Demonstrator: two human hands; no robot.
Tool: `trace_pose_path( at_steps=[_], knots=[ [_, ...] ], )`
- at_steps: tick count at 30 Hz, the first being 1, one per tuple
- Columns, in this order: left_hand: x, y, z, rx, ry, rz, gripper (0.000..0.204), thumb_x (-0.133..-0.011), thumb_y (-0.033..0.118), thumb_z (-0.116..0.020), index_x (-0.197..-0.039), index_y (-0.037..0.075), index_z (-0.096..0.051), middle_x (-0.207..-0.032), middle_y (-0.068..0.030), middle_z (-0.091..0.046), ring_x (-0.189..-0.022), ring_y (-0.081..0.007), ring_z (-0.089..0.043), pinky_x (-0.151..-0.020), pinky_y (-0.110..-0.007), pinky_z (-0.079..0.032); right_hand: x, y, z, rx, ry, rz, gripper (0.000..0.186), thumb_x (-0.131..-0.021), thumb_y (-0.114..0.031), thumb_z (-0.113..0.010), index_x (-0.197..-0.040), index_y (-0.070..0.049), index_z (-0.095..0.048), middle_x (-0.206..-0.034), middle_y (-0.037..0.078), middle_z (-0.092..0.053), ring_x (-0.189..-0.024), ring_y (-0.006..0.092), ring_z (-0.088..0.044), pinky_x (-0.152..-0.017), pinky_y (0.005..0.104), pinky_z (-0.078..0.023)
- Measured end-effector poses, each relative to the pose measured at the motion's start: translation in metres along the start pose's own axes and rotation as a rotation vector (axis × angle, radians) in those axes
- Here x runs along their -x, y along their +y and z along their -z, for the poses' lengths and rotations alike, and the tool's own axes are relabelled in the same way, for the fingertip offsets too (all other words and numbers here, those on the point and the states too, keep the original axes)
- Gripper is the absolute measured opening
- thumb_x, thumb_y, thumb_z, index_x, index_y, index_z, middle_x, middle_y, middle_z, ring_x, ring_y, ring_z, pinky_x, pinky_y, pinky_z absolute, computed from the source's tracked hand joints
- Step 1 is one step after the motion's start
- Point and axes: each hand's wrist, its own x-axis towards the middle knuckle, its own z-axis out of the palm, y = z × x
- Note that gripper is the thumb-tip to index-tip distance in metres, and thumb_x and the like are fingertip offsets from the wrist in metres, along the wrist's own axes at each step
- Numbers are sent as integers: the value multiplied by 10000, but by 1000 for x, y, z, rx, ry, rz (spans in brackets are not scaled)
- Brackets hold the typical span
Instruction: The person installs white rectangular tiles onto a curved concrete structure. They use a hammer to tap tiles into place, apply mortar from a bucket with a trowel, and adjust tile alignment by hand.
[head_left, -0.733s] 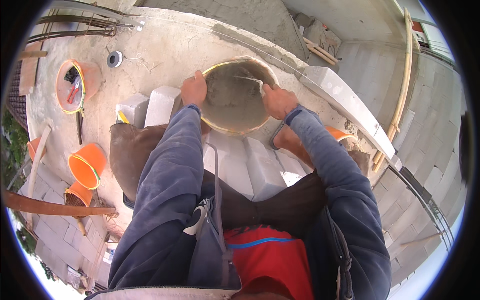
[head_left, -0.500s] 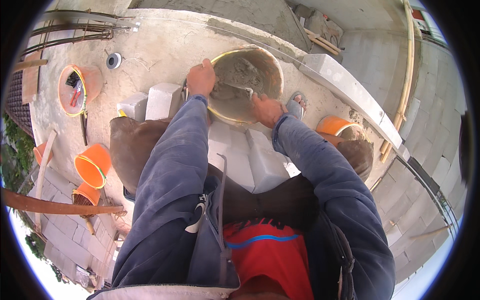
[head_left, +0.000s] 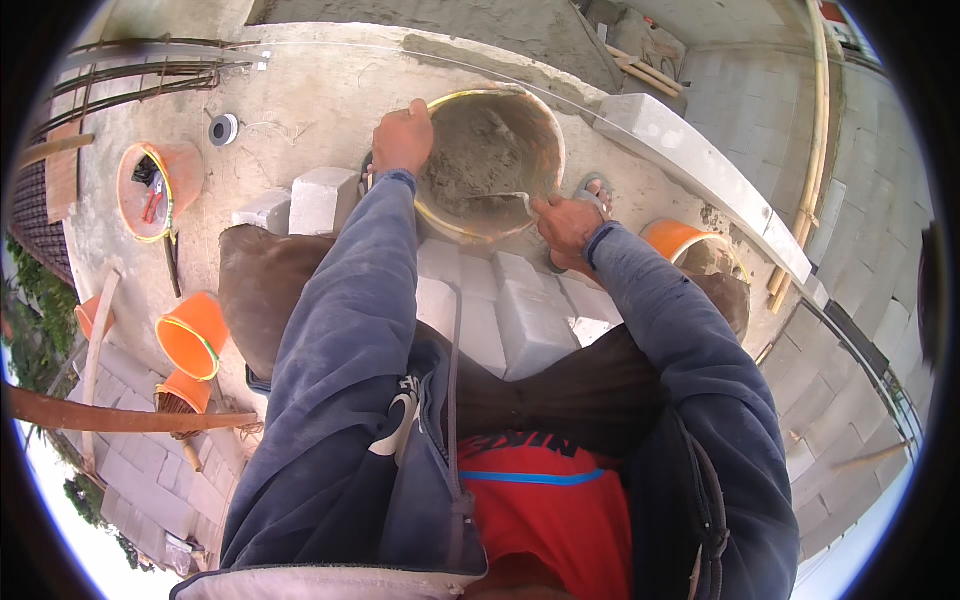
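"Gripping the rim of the mixing bucket [head_left: 548,145], is that what the left hand [head_left: 404,138] is doing?"

"Yes. Its fingers are curled together over the left side of the rim; their tips are hidden from me."

"And the right hand [head_left: 570,222]?"

"It's at the near right side of the bucket, fingers wrapped around the handle end of a trowel [head_left: 521,198]. The blade shows as a thin edge pointing left, inside the bucket."

"Sunk in the mortar [head_left: 482,145]?"

"I can't tell whether it's sunk in or just over the surface. The mortar is grey and lumpy toward the far side."

"Where does the bucket stand?"

"On the concrete floor [head_left: 310,90], between the person's feet, just beyond a group of pale blocks [head_left: 530,325]. A sandalled foot [head_left: 594,190] is just to its right."

"What else is around?"

"Two grey blocks [head_left: 325,203] sit left of it, near the left forearm. An orange pail [head_left: 668,238] lies tipped to the right, with a long pale beam [head_left: 700,180] beyond it. Far left, a dusty pail [head_left: 187,180] holds red-handled pliers [head_left: 152,207], and a round reel [head_left: 223,129] lies near that pail."
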Motion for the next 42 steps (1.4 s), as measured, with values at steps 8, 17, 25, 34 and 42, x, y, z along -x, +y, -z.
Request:
trace_pose_path(
  at_steps=[8, 17, 25, 34, 42],
  knots=[
    [3, 4, -2, -6, 27, 56, 603, -992, 475, -434, -1105, 19, -812, -1202, -293, -741, -1176, -495, -684, -1072, -542, -498, -17, -44, -69, -393, 91, -48, 356, -1046, -254, -508, -1252, 32, -558, -1030, 327, -730, -1014, 540, -698, -930, 604, -528],
    [-18, -24, 3, 46, -15, 91, 639, -988, 506, -438, -1159, 3, -793, -1243, -307, -725, -1206, -505, -669, -1085, -537, -484, -33, -43, -9, -1174, -232, -112, 304, -1087, -354, -471, -1215, -102, -581, -781, 109, -621, -530, 228, -608, -535, 395, -513],
    [-52, -93, 0, 310, 16, 163, 701, -979, 490, -481, -1112, -155, -721, -1121, -376, -723, -1140, -482, -695, -1016, -511, -483, 6, 32, 95, -1003, 2, 14, 320, -1096, -382, -497, -1201, -109, -626, -763, 72, -589, -505, 168, -560, -503, 343, -473],
    [-56, -80, -2, 287, 52, 138, 702, -981, 487, -474, -1106, -161, -714, -1106, -384, -718, -1119, -501, -689, -1004, -515, -481, -3, 128, 113, 23, 613, -244, 410, -1096, -366, -512, -1429, -129, -546, -1138, 227, -732, -1080, 425, -729, -888, 530, -587],
    [-57, -85, 0, 282, 30, 164, 683, -978, 490, -486, -1056, -144, -729, -1085, -381, -721, -1118, -509, -689, -1006, -512, -486, 35, 151, 94, -27, 571, -539, 402, -1101, -387, -524, -1393, -113, -563, -1213, 239, -731, -1102, 456, -707, -923, 533, -567]
  ],
)
